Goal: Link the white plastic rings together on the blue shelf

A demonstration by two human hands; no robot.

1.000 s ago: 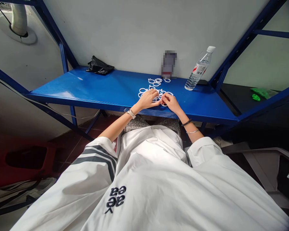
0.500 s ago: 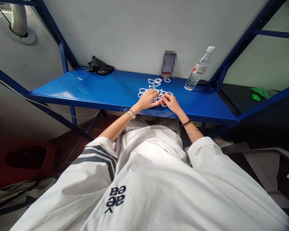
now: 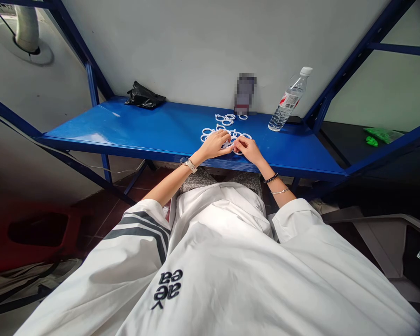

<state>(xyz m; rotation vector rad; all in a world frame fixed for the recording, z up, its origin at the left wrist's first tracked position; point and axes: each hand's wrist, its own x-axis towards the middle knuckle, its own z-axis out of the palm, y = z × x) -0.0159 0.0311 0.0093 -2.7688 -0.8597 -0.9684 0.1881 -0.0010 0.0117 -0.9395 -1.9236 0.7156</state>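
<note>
Several white plastic curtain rings [image 3: 207,131], each with a small eyelet, lie in a loose cluster near the front edge of the blue table [image 3: 168,126]. Over the left part of this cluster is my left hand [image 3: 215,143], its fingers curled and its thumb reaching toward the other hand, closed on a white ring. My right hand [image 3: 248,149] pinches at a white ring too, thumb and forefinger together. The fingertips of both hands nearly meet. Exactly how the rings sit between them is partly hidden by the fingers.
Farther back lie a few more rings [image 3: 227,122]. By the wall stand a blurred-out upright object [image 3: 245,93] and a tilted water bottle [image 3: 289,100], with a dark flat item [image 3: 294,120] behind. A crumpled black plastic bag [image 3: 145,96] rests at back left. Blue frame posts [image 3: 93,84] border the table.
Almost nothing differs. Both hands stay in place over the rings, with at most a slight shift of the fingertips.
</note>
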